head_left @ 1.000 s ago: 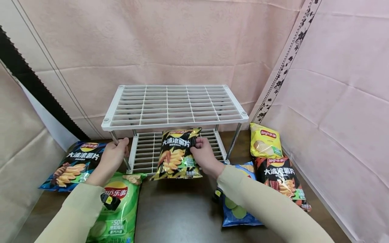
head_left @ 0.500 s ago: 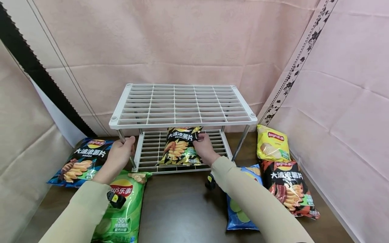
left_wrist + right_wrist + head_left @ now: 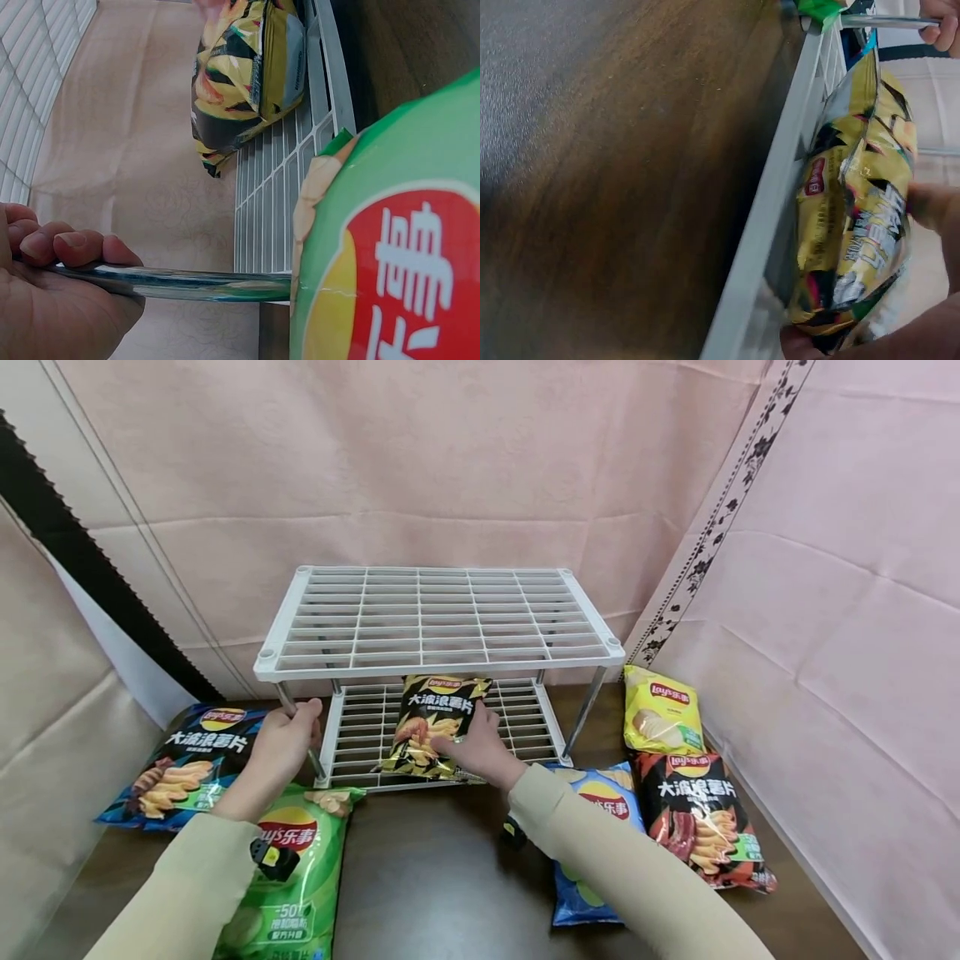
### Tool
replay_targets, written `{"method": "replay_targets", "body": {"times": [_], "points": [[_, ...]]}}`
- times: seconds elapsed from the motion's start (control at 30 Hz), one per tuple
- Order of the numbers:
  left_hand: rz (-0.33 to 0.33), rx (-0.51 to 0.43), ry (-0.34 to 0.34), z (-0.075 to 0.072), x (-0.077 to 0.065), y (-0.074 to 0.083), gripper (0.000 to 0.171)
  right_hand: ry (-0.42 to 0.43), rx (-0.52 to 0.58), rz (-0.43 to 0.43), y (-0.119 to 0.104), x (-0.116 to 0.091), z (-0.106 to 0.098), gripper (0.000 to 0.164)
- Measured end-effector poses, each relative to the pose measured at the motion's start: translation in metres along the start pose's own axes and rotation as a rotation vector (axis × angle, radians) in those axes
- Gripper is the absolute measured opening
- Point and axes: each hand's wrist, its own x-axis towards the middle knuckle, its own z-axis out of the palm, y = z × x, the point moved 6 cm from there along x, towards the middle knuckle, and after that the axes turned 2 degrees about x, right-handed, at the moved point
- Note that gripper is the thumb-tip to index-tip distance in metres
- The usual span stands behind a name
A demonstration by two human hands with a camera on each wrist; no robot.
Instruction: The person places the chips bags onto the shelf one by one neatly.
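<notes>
The dark surface [image 3: 435,877] shows low-sheen wood grain. The black-and-gold chip bag [image 3: 418,720] is glossy, creased film, like the green bag [image 3: 300,893]. The rack post [image 3: 210,285] is smooth, shiny metal; the white top shelf [image 3: 442,665] looks like matt plastic. The pink drape [image 3: 450,460] is matt, wrinkled cloth.

bag [image 3: 423,727] on lower shelf [image 3: 554,722]; two bags [image 3: 183,768] left; three bags [image 3: 701,818] right
</notes>
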Motion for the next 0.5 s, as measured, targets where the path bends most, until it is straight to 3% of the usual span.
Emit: {"method": "replay_targets", "body": {"times": [0.17,0.5], "points": [[0.006,-0.020,-0.020,0.004,0.002,-0.001,0.067,-0.003,0.027,0.013,0.006,0.006,0.003,0.116],[-0.011,0.006,-0.002,0.001,0.002,-0.001,0.069,0.000,0.104,-0.128,-0.022,0.023,0.041,0.106]]}}
